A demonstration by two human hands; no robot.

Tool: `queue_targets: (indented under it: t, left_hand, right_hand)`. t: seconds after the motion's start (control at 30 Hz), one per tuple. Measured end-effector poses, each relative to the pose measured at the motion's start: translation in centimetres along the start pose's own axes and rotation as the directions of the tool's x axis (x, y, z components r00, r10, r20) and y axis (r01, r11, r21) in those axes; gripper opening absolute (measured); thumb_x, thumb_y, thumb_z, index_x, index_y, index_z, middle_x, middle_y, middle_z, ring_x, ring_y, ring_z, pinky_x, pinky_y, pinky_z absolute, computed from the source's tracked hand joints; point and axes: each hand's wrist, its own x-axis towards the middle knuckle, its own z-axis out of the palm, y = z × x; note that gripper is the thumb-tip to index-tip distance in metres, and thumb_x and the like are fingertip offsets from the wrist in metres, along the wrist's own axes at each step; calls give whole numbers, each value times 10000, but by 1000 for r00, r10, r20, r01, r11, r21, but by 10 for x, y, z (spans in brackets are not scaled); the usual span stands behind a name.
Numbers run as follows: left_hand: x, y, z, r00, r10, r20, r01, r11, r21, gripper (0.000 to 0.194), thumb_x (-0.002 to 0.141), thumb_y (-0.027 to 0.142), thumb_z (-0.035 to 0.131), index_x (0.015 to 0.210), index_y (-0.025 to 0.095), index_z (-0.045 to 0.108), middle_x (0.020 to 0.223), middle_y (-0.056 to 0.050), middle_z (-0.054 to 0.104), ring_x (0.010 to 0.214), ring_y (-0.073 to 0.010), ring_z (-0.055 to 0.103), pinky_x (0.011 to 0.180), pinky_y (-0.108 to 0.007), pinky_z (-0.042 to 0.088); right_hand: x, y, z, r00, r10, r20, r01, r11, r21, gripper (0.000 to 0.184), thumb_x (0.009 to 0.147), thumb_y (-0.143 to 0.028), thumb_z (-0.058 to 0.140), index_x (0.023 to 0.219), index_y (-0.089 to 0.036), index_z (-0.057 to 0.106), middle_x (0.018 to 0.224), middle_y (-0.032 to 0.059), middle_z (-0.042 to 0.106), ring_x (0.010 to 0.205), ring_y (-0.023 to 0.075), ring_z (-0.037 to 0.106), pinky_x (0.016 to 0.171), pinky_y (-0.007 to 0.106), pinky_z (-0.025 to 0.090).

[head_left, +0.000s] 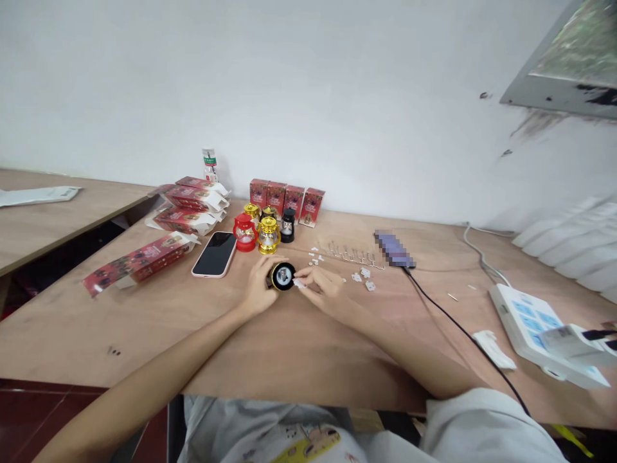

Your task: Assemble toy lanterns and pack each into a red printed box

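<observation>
My left hand (pixel 259 289) is wrapped round a small black lantern (pixel 283 276) lying on its side, its round base facing me. My right hand (pixel 322 288) pinches a tiny white piece (pixel 299 283) against that base. Both hands rest on the wooden table (pixel 289 347). Just behind them stand a red lantern (pixel 244 233), a gold lantern (pixel 268 235) and a black lantern (pixel 288 226), with two more gold ones behind. Small white pieces (pixel 362 276) lie scattered to the right of my right hand.
A phone (pixel 215 253) lies face up left of the lanterns. Red boxes (pixel 286 200) stand by the wall; flattened red boxes (pixel 186 209) and one long one (pixel 137 262) lie at left. A black cable (pixel 463 329) runs to a blurred device (pixel 394 249). A white power strip (pixel 540 334) sits at right.
</observation>
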Motion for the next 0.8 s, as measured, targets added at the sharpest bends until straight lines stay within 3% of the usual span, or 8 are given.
queue_targets:
  t: [0.17, 0.33, 0.47, 0.6, 0.7, 0.8]
  left_hand:
    - [-1, 4, -2, 999, 10, 40, -14, 996, 83, 525, 584, 35, 504, 1080, 197, 552, 1067, -69, 567, 1041, -242, 531, 894, -385, 422]
    - [-1, 9, -4, 996, 18, 90, -28, 992, 119, 562, 581, 51, 494, 1125, 192, 519, 1100, -70, 540, 1064, -246, 500, 924, -395, 397]
    - [-1, 9, -3, 996, 7, 94, -18, 993, 119, 548, 575, 76, 501, 1111, 189, 521, 1090, -69, 541, 1051, -249, 495, 916, -391, 399]
    - [0, 9, -3, 996, -17, 88, 6, 993, 120, 519, 582, 90, 508, 1090, 196, 528, 1082, -66, 550, 1032, -250, 499, 901, -391, 401]
    - [1, 9, -4, 997, -20, 69, 12, 994, 109, 507, 591, 91, 510, 1087, 190, 530, 1074, -69, 552, 1030, -249, 500, 897, -389, 399]
    - [1, 8, -4, 999, -19, 48, 14, 993, 115, 481, 611, 100, 520, 1084, 190, 531, 1067, -69, 554, 1027, -248, 504, 897, -390, 399]
  right_hand:
    - [1, -4, -2, 1000, 29, -4, -29, 993, -115, 247, 912, -276, 508, 692, -182, 570, 575, -11, 604, 505, 90, 536, 505, 200, 414]
    - [1, -1, -2, 998, -2, 59, 18, 960, -278, 275, 948, -271, 422, 798, -168, 629, 681, 40, 627, 626, 142, 570, 600, 245, 444]
    - [2, -2, 1, 990, 109, 87, -78, 949, -305, 309, 964, -222, 320, 1066, -123, 595, 793, 84, 580, 740, 185, 561, 679, 291, 481]
    - [0, 1, 2, 987, 106, 124, -76, 971, -226, 426, 929, -112, 270, 1338, -124, 389, 895, 99, 540, 826, 199, 542, 737, 329, 493]
    - [1, 2, 0, 994, 14, 111, 12, 973, -229, 411, 922, -83, 296, 1307, -125, 432, 855, 93, 557, 798, 199, 522, 714, 324, 488]
    - [5, 0, -5, 991, -71, 110, 95, 969, -230, 237, 927, -128, 405, 1080, -139, 585, 760, 64, 588, 718, 180, 502, 671, 307, 481]
